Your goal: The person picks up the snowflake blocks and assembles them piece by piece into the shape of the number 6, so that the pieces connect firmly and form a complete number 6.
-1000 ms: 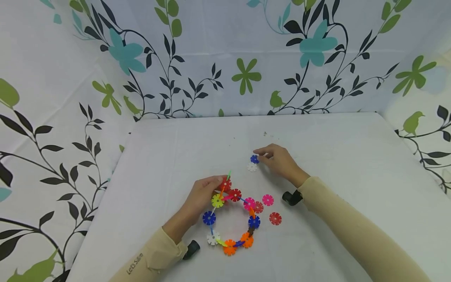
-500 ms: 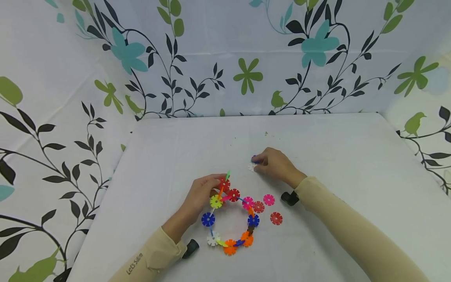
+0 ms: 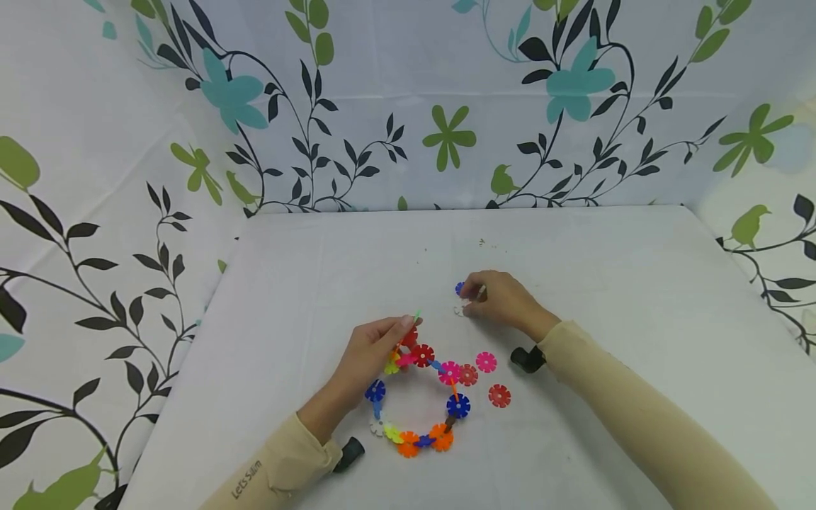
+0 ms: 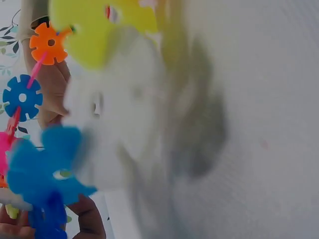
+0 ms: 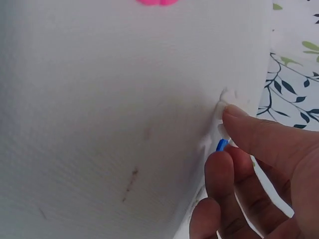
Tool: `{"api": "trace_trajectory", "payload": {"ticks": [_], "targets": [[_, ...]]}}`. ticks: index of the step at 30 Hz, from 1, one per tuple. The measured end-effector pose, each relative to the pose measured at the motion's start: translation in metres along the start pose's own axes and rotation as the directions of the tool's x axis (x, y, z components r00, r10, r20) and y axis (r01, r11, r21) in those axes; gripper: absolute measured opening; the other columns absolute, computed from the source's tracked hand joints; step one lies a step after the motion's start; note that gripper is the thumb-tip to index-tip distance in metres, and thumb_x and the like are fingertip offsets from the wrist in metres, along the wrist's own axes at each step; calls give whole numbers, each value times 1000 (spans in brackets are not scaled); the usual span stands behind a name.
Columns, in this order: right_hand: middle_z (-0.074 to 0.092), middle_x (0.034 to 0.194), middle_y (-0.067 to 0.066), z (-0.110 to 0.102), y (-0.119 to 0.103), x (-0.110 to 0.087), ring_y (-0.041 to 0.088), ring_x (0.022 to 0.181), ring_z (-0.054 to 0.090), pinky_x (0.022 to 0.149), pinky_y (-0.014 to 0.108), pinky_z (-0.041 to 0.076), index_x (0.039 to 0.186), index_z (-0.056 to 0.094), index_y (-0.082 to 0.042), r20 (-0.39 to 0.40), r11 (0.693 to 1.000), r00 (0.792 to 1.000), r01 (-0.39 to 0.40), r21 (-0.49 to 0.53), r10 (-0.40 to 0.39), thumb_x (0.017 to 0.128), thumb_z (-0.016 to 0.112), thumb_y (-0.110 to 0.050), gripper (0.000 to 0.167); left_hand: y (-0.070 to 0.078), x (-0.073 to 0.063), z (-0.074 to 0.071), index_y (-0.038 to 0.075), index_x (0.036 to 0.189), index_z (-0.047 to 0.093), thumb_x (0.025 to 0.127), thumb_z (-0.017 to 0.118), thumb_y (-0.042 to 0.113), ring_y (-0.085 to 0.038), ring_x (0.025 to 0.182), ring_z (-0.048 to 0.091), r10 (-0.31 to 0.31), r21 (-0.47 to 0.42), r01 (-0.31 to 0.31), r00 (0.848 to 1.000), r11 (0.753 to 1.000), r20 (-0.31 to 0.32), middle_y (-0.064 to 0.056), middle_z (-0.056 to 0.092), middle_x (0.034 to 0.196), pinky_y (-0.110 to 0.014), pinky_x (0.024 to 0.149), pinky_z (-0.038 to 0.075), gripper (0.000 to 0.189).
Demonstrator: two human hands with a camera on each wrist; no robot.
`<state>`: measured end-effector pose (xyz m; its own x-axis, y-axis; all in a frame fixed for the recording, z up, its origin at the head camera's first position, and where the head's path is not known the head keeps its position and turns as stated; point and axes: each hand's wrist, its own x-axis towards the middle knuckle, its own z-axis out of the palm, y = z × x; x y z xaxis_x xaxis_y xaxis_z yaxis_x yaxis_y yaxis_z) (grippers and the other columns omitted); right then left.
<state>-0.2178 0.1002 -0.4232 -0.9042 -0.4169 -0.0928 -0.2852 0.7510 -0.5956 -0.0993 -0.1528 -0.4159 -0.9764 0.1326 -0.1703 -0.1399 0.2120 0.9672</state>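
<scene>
My left hand (image 3: 366,358) pinches a ring of interlocking flower-shaped plastic discs (image 3: 458,406) by its upper left part, at a red disc (image 3: 410,338). A green disc edge sticks up by the fingertips. In the left wrist view, a yellow disc (image 4: 89,45) and a blurred white disc (image 4: 119,114) loom close to the camera. Farther forward, my right hand (image 3: 510,304) has its thumb on a loose white disc (image 3: 459,311), fingers curled at its other side. A loose blue disc (image 3: 459,288) lies by the index fingertip, partly hidden; its edge shows in the right wrist view.
Right of the ring, a loose pink disc (image 3: 486,362) and two loose red discs, one (image 3: 499,395) nearer me, lie on the white table (image 3: 319,269). Each wrist wears a black camera mount (image 3: 528,359). A leaf-patterned cloth (image 3: 357,92) hangs behind the table.
My right hand has moved from the blue disc to the white one, which has shifted slightly toward me. My left hand has tilted the ring, and its lower part has moved a little.
</scene>
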Motion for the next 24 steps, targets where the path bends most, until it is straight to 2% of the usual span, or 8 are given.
{"api": "trace_trajectory", "payload": {"ticks": [4,7,10,13,17,19,22,24], "targets": [[68,94,-1,0,-2,-3,20,85,62,77,35,54,97,71,-17,-3,999,1000,19,44,-19,88,81,-19,14,3,-1,2,13,134,67,101,59,47,-27,133,51,-15,-6,15,1000,1000,-26,-3,66,133,-53,107,43,48],[68,94,-3,-1,-6,-6,20,85,63,73,34,54,97,71,-19,-10,994,998,61,94,-61,89,81,-21,14,8,-2,2,13,136,66,103,58,42,-26,135,51,4,-23,-5,999,1000,-38,-2,64,135,-51,108,41,44],[69,94,-5,-3,-12,-10,18,87,63,75,35,54,98,71,-20,-45,979,990,136,153,-130,89,81,-23,14,13,-1,1,15,136,66,103,58,39,-23,135,51,30,-34,-32,998,999,-54,0,64,136,-49,108,42,41],[70,94,-6,-8,-22,-14,15,89,65,81,36,54,100,71,-17,-111,952,977,206,229,-185,89,81,-23,16,18,-1,1,17,135,67,103,59,38,-21,133,53,61,-42,-64,995,997,-77,2,65,135,-47,106,44,40],[72,97,-1,-15,-35,-20,17,89,69,83,35,56,104,71,-9,-221,882,952,283,376,-212,90,79,-18,18,22,-2,1,16,134,68,103,60,35,-19,130,56,110,-61,-116,989,991,-99,2,66,133,-44,103,47,37],[72,99,3,-19,-42,-23,20,89,71,84,35,57,107,70,-5,-270,828,937,326,456,-221,92,77,-14,19,23,-1,0,15,134,68,103,60,33,-19,129,56,122,-67,-129,987,989,-102,1,66,133,-44,103,48,37],[73,99,7,-23,-54,-28,24,88,73,83,35,58,109,70,-3,-315,755,920,375,537,-234,92,76,-10,19,24,-2,0,15,134,68,103,60,32,-19,130,56,125,-76,-133,988,988,-94,2,66,133,-44,103,48,37],[73,100,8,-24,-60,-32,26,88,73,84,36,58,110,70,-3,-325,723,913,396,566,-245,93,75,-9,19,24,-2,0,14,134,67,103,60,32,-19,130,56,128,-84,-135,988,987,-83,2,66,133,-43,102,48,37]]}}
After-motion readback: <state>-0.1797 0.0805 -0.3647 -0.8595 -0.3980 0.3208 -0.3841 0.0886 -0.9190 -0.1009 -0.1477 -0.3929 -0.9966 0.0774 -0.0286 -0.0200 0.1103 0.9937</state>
